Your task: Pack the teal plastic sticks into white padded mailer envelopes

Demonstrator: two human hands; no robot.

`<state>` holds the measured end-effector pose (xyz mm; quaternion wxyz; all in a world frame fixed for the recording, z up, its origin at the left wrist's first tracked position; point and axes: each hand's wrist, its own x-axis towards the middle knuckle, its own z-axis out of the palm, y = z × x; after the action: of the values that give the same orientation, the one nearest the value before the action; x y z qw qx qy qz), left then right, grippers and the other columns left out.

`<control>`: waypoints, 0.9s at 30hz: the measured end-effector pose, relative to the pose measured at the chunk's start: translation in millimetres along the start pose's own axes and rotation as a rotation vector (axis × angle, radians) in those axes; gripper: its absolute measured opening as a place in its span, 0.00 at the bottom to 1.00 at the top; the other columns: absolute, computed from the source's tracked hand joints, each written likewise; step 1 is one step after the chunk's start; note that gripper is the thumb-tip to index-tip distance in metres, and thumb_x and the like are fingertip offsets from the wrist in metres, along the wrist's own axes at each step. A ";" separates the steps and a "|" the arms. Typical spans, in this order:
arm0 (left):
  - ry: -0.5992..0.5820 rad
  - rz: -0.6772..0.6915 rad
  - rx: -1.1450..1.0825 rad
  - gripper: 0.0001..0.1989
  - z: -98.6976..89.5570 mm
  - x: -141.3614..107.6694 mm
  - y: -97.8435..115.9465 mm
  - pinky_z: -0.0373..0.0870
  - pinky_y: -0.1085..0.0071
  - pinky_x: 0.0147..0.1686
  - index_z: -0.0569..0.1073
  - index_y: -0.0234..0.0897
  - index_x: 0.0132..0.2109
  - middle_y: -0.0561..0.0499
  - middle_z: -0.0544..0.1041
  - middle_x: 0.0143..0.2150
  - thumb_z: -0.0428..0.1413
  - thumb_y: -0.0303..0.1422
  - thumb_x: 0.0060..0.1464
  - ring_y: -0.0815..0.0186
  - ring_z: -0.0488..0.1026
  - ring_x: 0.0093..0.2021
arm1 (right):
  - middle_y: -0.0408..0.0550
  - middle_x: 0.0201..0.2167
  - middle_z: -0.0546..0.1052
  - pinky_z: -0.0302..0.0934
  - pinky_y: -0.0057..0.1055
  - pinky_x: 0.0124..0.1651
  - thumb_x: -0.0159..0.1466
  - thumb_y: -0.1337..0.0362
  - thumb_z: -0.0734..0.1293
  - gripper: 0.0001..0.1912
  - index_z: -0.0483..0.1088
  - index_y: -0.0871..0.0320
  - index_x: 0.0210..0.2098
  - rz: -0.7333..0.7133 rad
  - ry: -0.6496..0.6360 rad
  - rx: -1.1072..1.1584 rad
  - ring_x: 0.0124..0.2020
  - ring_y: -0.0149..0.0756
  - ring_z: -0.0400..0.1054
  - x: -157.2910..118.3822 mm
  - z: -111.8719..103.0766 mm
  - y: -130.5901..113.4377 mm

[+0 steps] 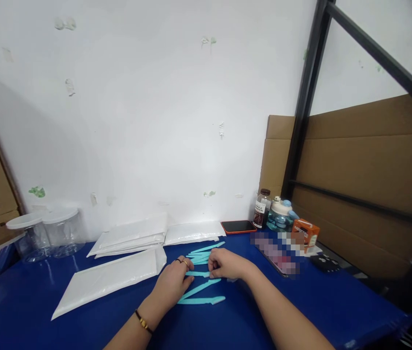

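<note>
Several slim turquoise eyebrow razors (202, 301) lie on the blue table in front of me, some bunched in a small pile just beyond my hands. Between my two hands lies one razor (197, 274), level and crosswise. My left hand (172, 282), with a ring and a dark bracelet, has its fingers closed at that razor's left end. At its right end, the fingers of my right hand (225, 265) are pinched together. A further razor (202, 288) slants just below them. My fingers partly cover the pile and the razor ends.
White padded envelopes (114, 277) lie to the left and along the wall. Two clear lidded jars (63, 233) stand at far left. An orange-edged phone (238, 227), a brown-capped bottle (261, 209), a blue water bottle (280, 216) and an orange box (305, 234) sit at back right.
</note>
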<state>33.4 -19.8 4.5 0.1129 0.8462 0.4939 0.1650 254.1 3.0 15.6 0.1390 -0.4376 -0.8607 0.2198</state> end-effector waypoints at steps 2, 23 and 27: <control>0.017 0.007 0.015 0.09 -1.3 0.0 1.8 0.61 0.73 0.39 0.69 0.40 0.42 0.51 0.70 0.43 0.52 0.32 0.51 0.65 0.68 0.41 | 0.43 0.28 0.71 0.54 0.20 0.26 0.51 0.62 0.71 0.09 0.73 0.60 0.29 0.032 -0.032 0.026 0.26 0.26 0.62 1.0 1.1 0.0; -0.025 0.035 -0.107 0.11 -17.1 -5.3 -0.9 0.62 0.72 0.36 0.70 0.41 0.41 0.52 0.70 0.40 0.50 0.37 0.51 0.66 0.67 0.37 | 0.44 0.28 0.72 0.53 0.22 0.26 0.47 0.69 0.71 0.05 0.74 0.60 0.26 0.208 0.159 -0.046 0.26 0.29 0.63 -13.3 -19.0 34.7; 0.031 0.102 -0.043 0.15 -14.8 -3.2 3.3 0.62 0.70 0.43 0.68 0.44 0.49 0.50 0.68 0.48 0.49 0.36 0.54 0.64 0.68 0.43 | 0.44 0.30 0.71 0.53 0.21 0.27 0.46 0.66 0.73 0.07 0.73 0.61 0.25 0.120 0.075 -0.023 0.27 0.27 0.62 -13.7 -17.9 29.5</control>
<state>28.7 -23.8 18.8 0.1146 0.8649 0.4484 0.1942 290.2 11.7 15.6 0.1528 -0.4981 -0.8295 0.2014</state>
